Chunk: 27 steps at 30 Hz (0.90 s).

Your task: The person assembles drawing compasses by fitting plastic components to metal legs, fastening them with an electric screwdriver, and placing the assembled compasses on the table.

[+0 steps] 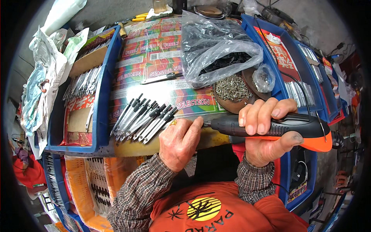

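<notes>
Right hand (pixel 261 150) wraps a black-and-orange power screwdriver (pixel 284 125) at three o'clock, apparently for firm control, its tip meeting the curled left hand (pixel 179 141), whose hold, if any, is hidden; pens (pixel 143 120) lie bunched at nine o'clock, seemingly for easy reach

A grey wall (pixel 112 11) rises beyond the far edge of the counter (pixel 214 139), whose colourful printed cover (pixel 135 62) catches white glare.
</notes>
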Each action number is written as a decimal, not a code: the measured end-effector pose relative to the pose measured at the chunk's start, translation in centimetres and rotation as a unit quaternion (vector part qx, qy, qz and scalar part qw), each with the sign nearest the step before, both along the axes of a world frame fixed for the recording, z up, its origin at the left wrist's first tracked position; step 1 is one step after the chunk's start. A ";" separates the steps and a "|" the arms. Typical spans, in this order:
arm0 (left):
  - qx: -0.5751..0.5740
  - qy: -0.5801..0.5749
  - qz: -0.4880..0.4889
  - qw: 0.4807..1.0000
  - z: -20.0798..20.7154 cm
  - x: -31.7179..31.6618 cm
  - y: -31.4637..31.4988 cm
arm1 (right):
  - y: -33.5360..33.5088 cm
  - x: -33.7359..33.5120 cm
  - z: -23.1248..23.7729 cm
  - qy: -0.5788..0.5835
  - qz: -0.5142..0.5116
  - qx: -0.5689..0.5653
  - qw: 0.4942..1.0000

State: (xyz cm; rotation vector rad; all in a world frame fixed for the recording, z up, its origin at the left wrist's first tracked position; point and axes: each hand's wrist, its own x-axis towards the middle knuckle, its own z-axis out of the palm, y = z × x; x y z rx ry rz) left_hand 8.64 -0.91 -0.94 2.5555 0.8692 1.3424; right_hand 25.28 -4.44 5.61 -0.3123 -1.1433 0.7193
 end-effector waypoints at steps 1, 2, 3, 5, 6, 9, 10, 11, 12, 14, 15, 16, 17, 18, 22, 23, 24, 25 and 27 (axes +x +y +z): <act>-0.001 0.000 0.000 1.000 -0.1 0.0 0.0 | 0.0 0.0 0.0 -0.002 0.002 0.001 1.000; -0.001 0.001 0.000 1.000 -0.1 0.1 0.0 | 0.0 0.0 -0.1 -0.002 0.002 0.001 1.000; -0.001 -0.001 0.000 1.000 -0.1 0.1 0.0 | -0.1 0.0 -0.1 -0.002 -0.004 -0.003 1.000; -0.001 -0.003 0.000 1.000 -0.2 0.1 0.2 | -0.1 -0.1 -0.1 -0.002 -0.009 -0.008 1.000; 0.016 -0.011 -0.005 1.000 -0.5 0.1 0.4 | -0.2 -0.1 -0.1 0.003 -0.010 -0.008 1.000; 0.033 -0.020 -0.010 0.999 -0.7 0.0 0.5 | -0.3 -0.2 0.1 0.013 -0.012 -0.012 1.000; 0.032 -0.022 -0.009 0.999 -0.7 0.0 0.4 | -0.4 -0.2 0.1 0.018 -0.014 -0.016 1.000; 0.032 -0.022 -0.011 0.999 -0.8 0.0 0.4 | -0.4 -0.1 0.1 0.018 -0.015 -0.016 1.000; 0.035 -0.018 -0.013 0.999 -0.8 0.0 0.4 | -0.4 0.0 0.0 0.017 -0.012 -0.015 1.000; 0.038 -0.014 -0.016 0.999 -0.8 -0.1 0.2 | -0.5 0.0 0.0 0.017 -0.008 -0.014 1.000; 0.030 -0.003 -0.010 1.000 -0.5 -0.2 -0.1 | -0.5 0.1 0.0 0.017 -0.004 -0.012 1.000; 0.021 0.008 -0.004 1.000 -0.4 -0.2 -0.2 | -0.6 0.1 0.1 0.017 -0.001 -0.011 1.000; 0.020 0.008 -0.005 1.000 -0.4 -0.2 -0.2 | -0.5 0.1 0.1 0.016 -0.001 -0.012 1.000; 0.024 0.010 -0.004 1.000 -0.4 -0.3 -0.2 | -0.5 0.1 0.1 0.018 0.000 -0.015 1.000; 0.027 0.012 -0.002 1.000 -0.4 -0.3 -0.3 | -0.7 0.2 0.1 0.019 0.003 -0.018 1.000; 0.028 0.012 -0.002 1.000 -0.5 -0.3 -0.3 | -0.7 0.2 0.1 0.019 0.003 -0.018 1.000; 0.029 0.012 -0.004 0.999 -0.6 -0.3 -0.3 | -0.7 0.1 0.1 0.021 0.000 -0.019 1.000; 0.031 0.012 -0.006 0.999 -0.7 -0.3 -0.2 | -0.7 0.1 0.1 0.022 -0.003 -0.020 1.000; 0.027 0.014 -0.008 1.000 -0.5 -0.1 -0.3 | -0.8 0.1 0.1 0.022 -0.006 -0.023 0.999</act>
